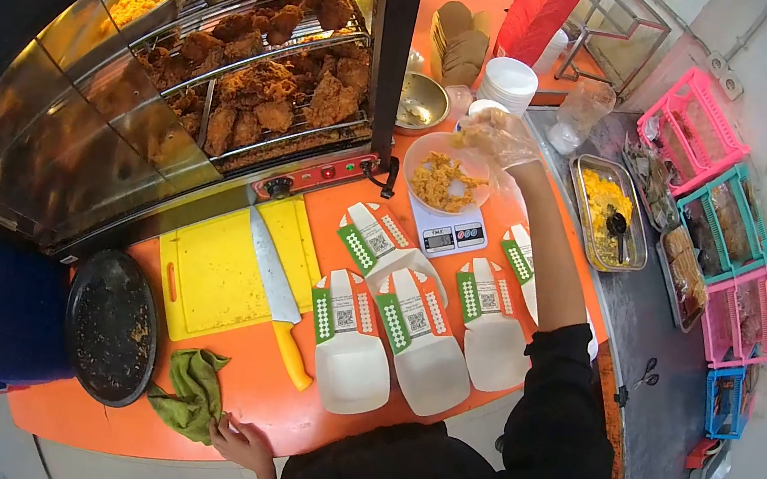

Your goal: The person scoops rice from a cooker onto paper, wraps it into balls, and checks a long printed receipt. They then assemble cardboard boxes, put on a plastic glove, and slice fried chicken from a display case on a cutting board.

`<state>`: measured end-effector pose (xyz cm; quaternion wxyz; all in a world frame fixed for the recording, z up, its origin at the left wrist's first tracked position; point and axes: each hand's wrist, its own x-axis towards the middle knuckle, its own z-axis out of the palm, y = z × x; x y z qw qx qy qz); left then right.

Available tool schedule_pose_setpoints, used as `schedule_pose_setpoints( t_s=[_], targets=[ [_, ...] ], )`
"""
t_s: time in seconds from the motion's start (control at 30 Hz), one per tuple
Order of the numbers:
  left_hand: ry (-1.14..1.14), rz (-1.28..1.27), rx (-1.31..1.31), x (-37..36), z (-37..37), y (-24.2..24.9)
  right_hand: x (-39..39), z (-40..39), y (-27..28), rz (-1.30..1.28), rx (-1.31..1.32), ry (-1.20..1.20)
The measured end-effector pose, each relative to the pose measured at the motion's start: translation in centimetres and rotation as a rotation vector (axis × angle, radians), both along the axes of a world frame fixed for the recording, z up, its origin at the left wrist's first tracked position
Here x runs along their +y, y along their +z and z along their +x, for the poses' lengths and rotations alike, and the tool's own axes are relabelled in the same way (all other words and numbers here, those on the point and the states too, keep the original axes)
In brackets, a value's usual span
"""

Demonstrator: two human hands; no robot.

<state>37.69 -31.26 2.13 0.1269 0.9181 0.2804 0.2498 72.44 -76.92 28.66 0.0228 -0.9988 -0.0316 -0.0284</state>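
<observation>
My right hand (502, 140), in a clear plastic glove, is over the far right rim of a round bowl (419, 149). Its fingers are hard to make out through the glove. Golden fried pieces (443, 185) lie in the bowl, which sits on a white digital scale (446, 235). My left hand (243, 441) rests at the table's near edge with its fingers loosely extended beside a crumpled green cloth (193, 393), seemingly touching it. Several printed paper trays (351, 371) stand between my body and the scale.
A knife (272, 267) lies across a yellow cutting board (188, 258), near a dark round pan (113, 326). The heated cabinet (323, 174) holds fried chicken. A metal tray (604, 205) of yellow food is on the right, before colored baskets (726, 226). White lids (510, 80) are stacked behind.
</observation>
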Motion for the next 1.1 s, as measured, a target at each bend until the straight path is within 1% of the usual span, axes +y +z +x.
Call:
schedule_pose_setpoints(
  t_s=[0.07, 0.1, 0.17, 0.23, 0.3, 0.33, 0.4, 0.43, 0.5, 0.53, 0.6, 0.67, 0.73, 0.8, 0.83, 0.9, 0.93, 1.0, 1.07, 1.1],
  targets=[
    [0.003, -0.013, 0.002, 0.0, 0.0, 0.1, 0.3, 0.2, 0.8, -0.196, -0.390, 0.618],
    [-0.008, -0.022, -0.007, -0.1, -0.1, 0.2, 0.9, 0.4, 0.9, -0.196, -0.392, 0.618],
    [-0.015, -0.030, -0.019, -0.1, -0.1, 0.5, 3.6, 0.9, 1.5, 0.724, -0.193, 0.669],
    [-0.018, -0.029, 0.010, -0.1, -0.1, 0.7, 9.3, -0.7, 4.3, 0.897, -0.153, 0.299],
    [-0.017, -0.037, 0.008, 0.0, -0.2, 0.3, 13.1, -0.8, 6.0, 0.740, -0.362, 0.571],
    [-0.019, -0.041, 0.007, 0.2, -0.3, 0.2, 14.6, -0.4, 6.8, 0.742, -0.361, 0.576],
    [-0.022, -0.051, 0.005, 0.1, -0.1, 0.5, 17.0, 0.7, 8.3, 0.350, -0.856, 0.872],
    [-0.030, -0.062, 0.003, 0.0, -0.2, 0.6, 17.8, 1.3, 9.2, 0.355, -0.855, 0.877],
    [-0.020, -0.057, 0.003, 0.0, -0.3, 0.6, 19.1, 3.2, 11.0, 0.078, -1.261, 0.924],
    [-0.018, -0.053, 0.003, 0.0, -0.2, 0.5, 20.0, 5.5, 11.3, 0.063, -1.376, 0.941],
    [-0.014, -0.059, -0.014, -0.1, -0.2, 0.9, 19.7, 7.0, 12.9, -0.016, -1.287, 0.889],
    [-0.011, -0.126, -0.018, -0.1, -0.1, 1.2, 19.3, 10.9, 12.5, -0.080, -1.395, 0.753],
    [-0.007, -0.118, -0.019, 0.2, -0.2, 0.8, 18.9, 12.6, 12.6, -0.044, -1.366, 0.725],
    [-0.010, -0.110, -0.018, 0.3, -0.2, 0.3, 18.8, 12.9, 12.6, 0.010, -1.124, 0.445],
    [-0.004, -0.112, -0.021, 0.2, -0.1, 0.6, 18.7, 13.6, 12.2, 0.009, -1.125, 0.446],
    [-0.004, -0.114, -0.021, 0.0, -0.1, 1.0, 18.3, 15.0, 11.1, -0.208, -0.703, 0.275],
    [0.001, -0.119, -0.023, -0.1, -0.1, 1.2, 17.9, 13.6, 11.4, -0.210, -0.701, 0.270],
    [-0.007, -0.125, -0.027, -0.1, -0.1, 1.2, 17.1, 7.5, 11.8, -0.389, -1.296, 0.674],
    [-0.005, -0.095, -0.017, -0.1, -0.1, 0.9, 16.2, 2.4, 10.5, -0.049, -0.929, 0.648],
    [-0.008, -0.100, -0.020, -0.1, 0.0, 0.8, 14.6, 0.8, 9.0, -0.040, -0.839, 0.545]
  ],
)
